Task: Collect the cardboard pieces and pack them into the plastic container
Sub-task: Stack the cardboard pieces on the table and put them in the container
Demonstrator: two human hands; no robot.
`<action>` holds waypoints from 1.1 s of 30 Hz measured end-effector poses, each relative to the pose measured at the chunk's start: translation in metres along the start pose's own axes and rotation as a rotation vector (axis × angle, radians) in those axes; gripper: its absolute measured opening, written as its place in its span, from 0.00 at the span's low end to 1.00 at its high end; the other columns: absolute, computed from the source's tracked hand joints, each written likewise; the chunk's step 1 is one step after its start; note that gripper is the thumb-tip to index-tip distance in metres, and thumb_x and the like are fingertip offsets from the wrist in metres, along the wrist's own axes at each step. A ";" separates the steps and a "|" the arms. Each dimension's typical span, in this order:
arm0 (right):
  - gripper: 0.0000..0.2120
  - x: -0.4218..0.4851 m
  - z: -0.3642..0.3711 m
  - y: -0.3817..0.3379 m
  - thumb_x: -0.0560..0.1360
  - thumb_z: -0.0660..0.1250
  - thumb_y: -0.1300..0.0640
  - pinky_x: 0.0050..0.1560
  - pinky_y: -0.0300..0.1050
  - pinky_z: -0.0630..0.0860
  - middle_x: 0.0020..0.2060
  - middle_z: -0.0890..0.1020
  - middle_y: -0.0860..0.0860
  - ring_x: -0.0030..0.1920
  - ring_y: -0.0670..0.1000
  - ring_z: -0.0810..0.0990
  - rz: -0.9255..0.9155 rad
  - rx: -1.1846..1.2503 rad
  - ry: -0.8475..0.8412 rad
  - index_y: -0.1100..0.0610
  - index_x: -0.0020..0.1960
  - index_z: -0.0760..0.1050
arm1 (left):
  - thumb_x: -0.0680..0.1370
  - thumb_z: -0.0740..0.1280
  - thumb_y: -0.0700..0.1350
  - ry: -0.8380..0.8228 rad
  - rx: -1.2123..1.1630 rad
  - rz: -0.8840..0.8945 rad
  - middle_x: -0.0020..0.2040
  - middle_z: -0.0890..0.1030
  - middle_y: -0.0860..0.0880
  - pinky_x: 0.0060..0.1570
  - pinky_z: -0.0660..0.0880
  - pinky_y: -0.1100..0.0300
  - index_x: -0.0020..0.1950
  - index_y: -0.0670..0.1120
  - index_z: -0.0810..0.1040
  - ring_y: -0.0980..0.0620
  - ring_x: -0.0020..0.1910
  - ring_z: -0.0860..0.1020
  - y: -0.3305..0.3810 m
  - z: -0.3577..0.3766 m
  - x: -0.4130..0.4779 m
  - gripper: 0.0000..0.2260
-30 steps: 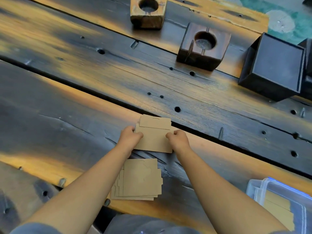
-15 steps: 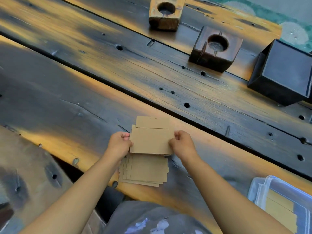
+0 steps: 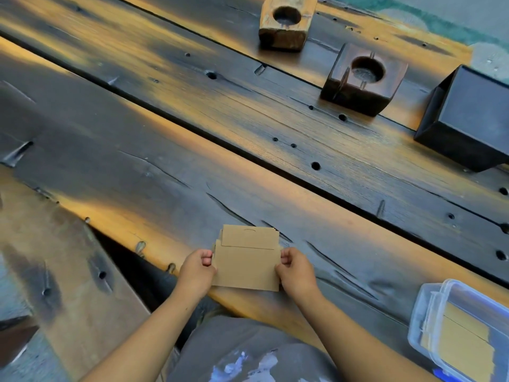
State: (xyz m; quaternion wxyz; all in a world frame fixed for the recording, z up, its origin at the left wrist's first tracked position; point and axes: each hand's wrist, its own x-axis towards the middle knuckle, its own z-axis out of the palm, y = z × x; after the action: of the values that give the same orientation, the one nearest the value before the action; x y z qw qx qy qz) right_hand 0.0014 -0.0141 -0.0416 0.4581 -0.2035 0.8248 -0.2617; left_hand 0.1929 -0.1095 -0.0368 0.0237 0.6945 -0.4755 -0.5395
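A stack of flat brown cardboard pieces (image 3: 246,264) lies near the front edge of the dark wooden table. My left hand (image 3: 197,270) pinches its left edge and my right hand (image 3: 294,268) pinches its right edge. The top piece has a narrower flap pointing away from me. Whether the stack rests on the wood or is slightly lifted is unclear. The clear plastic container (image 3: 425,307) sits at the lower right, holding more cardboard pieces (image 3: 462,343) inside.
Two wooden blocks with round holes stand at the back, a light one (image 3: 286,22) and a dark one (image 3: 363,78). A black open box (image 3: 468,117) sits at the right. A gap beside a lower plank (image 3: 55,257) opens at the left.
The piece held in both hands came back toward me and now covers the lower pile, forming one stack. The view shifted, so the table objects sit further right.
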 end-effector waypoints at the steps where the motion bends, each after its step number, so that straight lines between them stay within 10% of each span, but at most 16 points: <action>1: 0.11 0.000 0.001 0.000 0.72 0.60 0.68 0.45 0.52 0.77 0.39 0.80 0.48 0.43 0.52 0.79 -0.006 -0.013 -0.003 0.53 0.44 0.74 | 0.75 0.65 0.32 0.000 0.017 0.001 0.48 0.83 0.46 0.56 0.79 0.43 0.56 0.43 0.78 0.45 0.52 0.81 0.000 0.000 0.000 0.12; 7: 0.10 0.004 -0.006 0.003 0.71 0.64 0.63 0.39 0.44 0.72 0.47 0.77 0.52 0.42 0.51 0.76 -0.043 -0.022 0.037 0.53 0.51 0.71 | 0.75 0.69 0.39 0.035 0.067 0.045 0.50 0.78 0.55 0.46 0.78 0.54 0.64 0.48 0.74 0.52 0.48 0.79 -0.001 -0.010 -0.002 0.18; 13: 0.13 0.007 0.000 0.000 0.72 0.69 0.56 0.43 0.48 0.77 0.45 0.78 0.51 0.46 0.51 0.79 0.148 0.076 -0.075 0.57 0.54 0.71 | 0.74 0.73 0.45 -0.073 0.042 -0.017 0.66 0.76 0.43 0.64 0.74 0.47 0.74 0.42 0.65 0.45 0.63 0.75 0.004 -0.004 0.000 0.31; 19: 0.11 0.005 -0.002 -0.009 0.73 0.69 0.60 0.51 0.54 0.77 0.51 0.80 0.57 0.52 0.57 0.79 0.201 0.111 -0.083 0.61 0.53 0.71 | 0.73 0.73 0.43 -0.182 0.035 -0.029 0.55 0.82 0.44 0.56 0.78 0.47 0.55 0.45 0.75 0.46 0.52 0.80 0.014 0.001 -0.001 0.13; 33: 0.10 -0.055 -0.161 0.062 0.73 0.70 0.55 0.50 0.54 0.78 0.43 0.79 0.49 0.44 0.49 0.80 0.048 0.253 0.193 0.54 0.52 0.73 | 0.72 0.75 0.48 -0.334 0.124 0.280 0.53 0.82 0.49 0.58 0.77 0.47 0.56 0.48 0.74 0.49 0.52 0.81 0.085 0.114 -0.087 0.17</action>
State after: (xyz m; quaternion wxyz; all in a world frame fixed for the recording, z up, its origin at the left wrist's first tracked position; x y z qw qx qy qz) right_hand -0.1161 0.1049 0.0270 0.4049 -0.0985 0.8299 -0.3709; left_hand 0.0538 -0.0418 0.0253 -0.0236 0.5231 -0.5968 -0.6080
